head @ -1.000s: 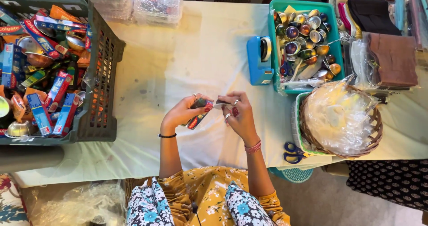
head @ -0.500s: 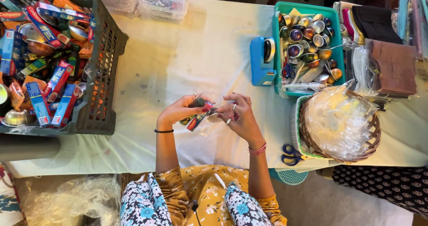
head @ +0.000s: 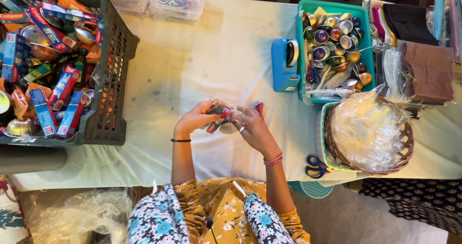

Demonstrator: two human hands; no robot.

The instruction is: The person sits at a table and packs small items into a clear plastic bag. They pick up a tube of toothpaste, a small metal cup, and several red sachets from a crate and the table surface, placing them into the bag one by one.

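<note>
A small red boxed item point(head: 219, 118), partly hidden in what looks like clear wrap, is held just above the white-covered table point(head: 202, 66), in front of the seated person. The left hand point(head: 199, 116) pinches it from the left; the right hand point(head: 250, 128) pinches the wrap and a second red piece point(head: 260, 110) with curled fingers. Likely fault: the slippery wrap slides under the grip, so the item drops to the table. The blue tape dispenser point(head: 285, 66) and the scissors point(head: 315, 166) lie apart, each demanding a one-handed reach.
</note>
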